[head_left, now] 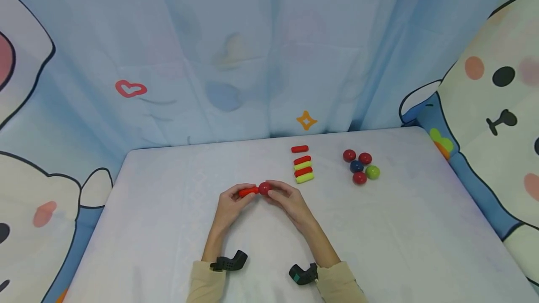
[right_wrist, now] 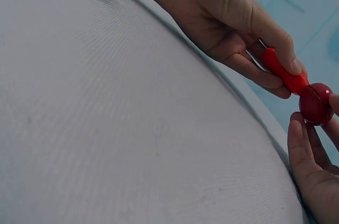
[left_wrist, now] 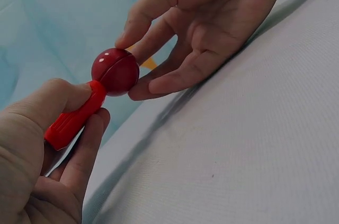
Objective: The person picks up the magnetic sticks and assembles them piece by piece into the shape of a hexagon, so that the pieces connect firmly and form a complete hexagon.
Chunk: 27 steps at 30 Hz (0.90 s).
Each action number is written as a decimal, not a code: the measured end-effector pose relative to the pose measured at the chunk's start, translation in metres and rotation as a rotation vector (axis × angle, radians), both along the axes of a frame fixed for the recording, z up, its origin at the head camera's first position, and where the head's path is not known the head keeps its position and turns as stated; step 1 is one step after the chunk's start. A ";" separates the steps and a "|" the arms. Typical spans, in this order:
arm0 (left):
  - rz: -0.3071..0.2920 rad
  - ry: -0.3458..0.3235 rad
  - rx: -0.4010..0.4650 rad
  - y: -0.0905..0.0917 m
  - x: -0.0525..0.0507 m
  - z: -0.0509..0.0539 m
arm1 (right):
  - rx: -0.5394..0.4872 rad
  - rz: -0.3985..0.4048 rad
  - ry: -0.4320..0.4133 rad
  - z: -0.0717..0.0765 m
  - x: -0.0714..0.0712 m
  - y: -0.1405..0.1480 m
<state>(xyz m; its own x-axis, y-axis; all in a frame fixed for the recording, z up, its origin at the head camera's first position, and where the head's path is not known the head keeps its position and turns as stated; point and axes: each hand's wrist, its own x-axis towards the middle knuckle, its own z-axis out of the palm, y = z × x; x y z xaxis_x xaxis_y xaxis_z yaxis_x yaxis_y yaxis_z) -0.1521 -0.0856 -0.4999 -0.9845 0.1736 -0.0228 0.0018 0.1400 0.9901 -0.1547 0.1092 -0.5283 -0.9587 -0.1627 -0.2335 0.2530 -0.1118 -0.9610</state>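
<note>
My left hand [head_left: 230,205] pinches a red plastic stick [left_wrist: 79,115] between thumb and fingers, above the white table. At the stick's tip sits a dark red ball [left_wrist: 115,71] with a seam line round it. My right hand [head_left: 290,202] holds that ball by its fingertips from the other side. Stick and ball touch end to end in both wrist views; whether they are locked together I cannot tell. The right wrist view shows the stick [right_wrist: 283,70] under the left thumb and the ball [right_wrist: 316,104] between the right fingers.
Beyond the right hand lie several short sticks, including a red stick [head_left: 300,149] and a yellow-green stick [head_left: 305,178]. Farther right are several balls: red, a blue ball [head_left: 356,166] and a green ball [head_left: 372,172]. A printed curtain [head_left: 236,60] hangs behind the white table [head_left: 400,228].
</note>
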 end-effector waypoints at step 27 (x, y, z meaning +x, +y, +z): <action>-0.012 0.020 -0.002 -0.001 0.000 0.000 | -0.021 -0.026 -0.025 0.000 -0.003 0.002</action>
